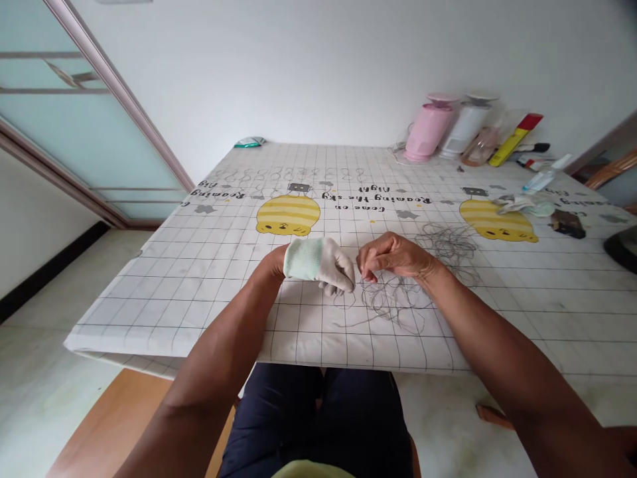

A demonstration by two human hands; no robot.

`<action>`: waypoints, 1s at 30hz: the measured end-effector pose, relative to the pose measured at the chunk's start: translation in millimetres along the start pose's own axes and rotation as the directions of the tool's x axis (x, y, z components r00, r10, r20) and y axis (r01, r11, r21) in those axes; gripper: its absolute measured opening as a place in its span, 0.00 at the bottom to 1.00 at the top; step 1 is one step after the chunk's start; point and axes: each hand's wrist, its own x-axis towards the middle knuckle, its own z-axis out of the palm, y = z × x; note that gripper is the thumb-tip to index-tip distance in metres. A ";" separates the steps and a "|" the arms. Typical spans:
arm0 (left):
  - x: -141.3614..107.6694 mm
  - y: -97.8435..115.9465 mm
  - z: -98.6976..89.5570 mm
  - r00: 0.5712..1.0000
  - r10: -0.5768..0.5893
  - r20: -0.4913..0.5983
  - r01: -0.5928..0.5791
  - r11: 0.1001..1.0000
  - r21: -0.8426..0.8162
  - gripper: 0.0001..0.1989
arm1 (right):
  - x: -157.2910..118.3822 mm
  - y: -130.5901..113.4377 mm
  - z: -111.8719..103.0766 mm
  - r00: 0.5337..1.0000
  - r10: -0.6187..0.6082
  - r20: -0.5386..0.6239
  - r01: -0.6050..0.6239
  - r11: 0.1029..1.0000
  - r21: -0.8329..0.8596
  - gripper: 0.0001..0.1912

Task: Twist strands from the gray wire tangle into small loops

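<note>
My left hand (pixel 334 267), in a white glove with a pale green cuff, is closed in a pinch near the table's front edge. A thin wire loop shows just below its fingertips; what lies between them is too small to make out. Close to its right, my bare right hand (pixel 388 257) has its fingers curled together, and anything inside them is hidden. Tangled thin grey wire (pixel 398 302) lies below and beside my right hand. Another wire tangle (pixel 450 245) spreads behind my right wrist.
Small wire loops (pixel 288 175) lie in a row toward the back of the cloth-covered table (pixel 199 292). At the back right stand a pink device (pixel 428 131), a white device (pixel 465 130) and a yellow-red box (pixel 515 141). A dark object (pixel 568 224) sits far right.
</note>
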 end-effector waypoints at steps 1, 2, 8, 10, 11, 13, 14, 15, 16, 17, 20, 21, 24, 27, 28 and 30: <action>-0.8 -0.6 -0.6 1.000 -0.002 0.012 0.002 1.000 0.007 0.05 | -0.8 0.1 -0.4 1.000 -0.004 0.005 0.004 1.000 0.006 0.07; -1.4 -0.8 -0.7 1.000 -0.009 0.028 0.009 1.000 0.013 0.05 | -1.8 0.1 -1.0 1.000 -0.003 0.015 0.003 1.000 0.010 0.06; -0.3 9.2 8.7 0.989 -0.041 0.142 0.042 0.999 0.003 0.07 | -7.5 -3.8 -4.7 0.988 0.084 0.129 -0.079 0.996 -0.042 0.07; 1.0 15.6 12.3 0.982 -0.065 0.177 0.066 0.998 0.004 0.04 | -8.9 -8.7 -5.6 0.990 0.117 0.082 -0.111 0.990 -0.083 0.09; 1.4 18.7 13.0 0.980 -0.072 0.183 0.072 0.997 0.005 0.03 | -9.8 -11.9 -6.2 0.992 0.122 0.035 -0.118 0.988 -0.103 0.09; 1.8 23.5 12.0 0.986 -0.063 0.154 0.065 0.998 -0.005 0.02 | -12.3 -18.7 -7.6 0.993 0.094 -0.074 -0.104 0.985 -0.138 0.09; 2.0 24.7 10.1 0.992 -0.047 0.121 0.050 0.999 -0.022 0.04 | -13.7 -22.0 -8.5 0.989 0.063 -0.130 -0.083 0.985 -0.152 0.09; 2.6 24.8 7.5 0.997 -0.023 0.073 0.027 0.998 -0.052 0.07 | -15.1 -24.9 -9.6 0.982 0.027 -0.185 -0.058 0.985 -0.164 0.09; 3.6 23.6 4.3 1.000 0.004 0.017 -0.003 0.996 -0.094 0.10 | -16.5 -27.4 -10.7 0.971 -0.011 -0.240 -0.032 0.984 -0.175 0.09; 5.4 21.1 0.7 0.998 0.034 -0.048 -0.041 0.988 -0.148 0.14 | -17.5 -29.3 -11.8 0.955 -0.047 -0.294 -0.008 0.983 -0.183 0.09; 14.6 7.6 -10.2 0.946 0.046 -0.320 -0.155 0.934 -0.322 0.27 | -18.2 -33.4 -14.4 0.882 -0.140 -0.450 0.056 0.979 -0.195 0.10; 18.1 2.3 -13.2 0.909 -0.004 -0.417 -0.164 0.915 -0.367 0.29 | -17.6 -34.5 -14.7 0.852 -0.170 -0.496 0.078 0.976 -0.202 0.10; 25.6 -8.6 -17.1 0.806 -0.150 -0.573 -0.156 0.879 -0.451 0.35 | -14.4 -38.6 -14.1 0.736 -0.293 -0.610 0.146 0.949 -0.280 0.11; 27.6 -5.9 -8.6 0.838 -0.204 -0.506 -0.073 0.877 -0.475 0.38 | -12.4 -42.7 -12.4 0.618 -0.437 -0.654 0.181 0.888 -0.422 0.12; 28.2 -2.5 -2.7 0.875 -0.193 -0.445 -0.051 0.876 -0.480 0.38 | -12.4 -43.6 -11.9 0.593 -0.473 -0.652 0.177 0.866 -0.468 0.12; 31.5 5.3 11.9 0.910 -0.145 -0.389 -0.077 0.862 -0.501 0.31 | -12.9 -43.9 -10.7 0.581 -0.515 -0.629 0.146 0.827 -0.543 0.12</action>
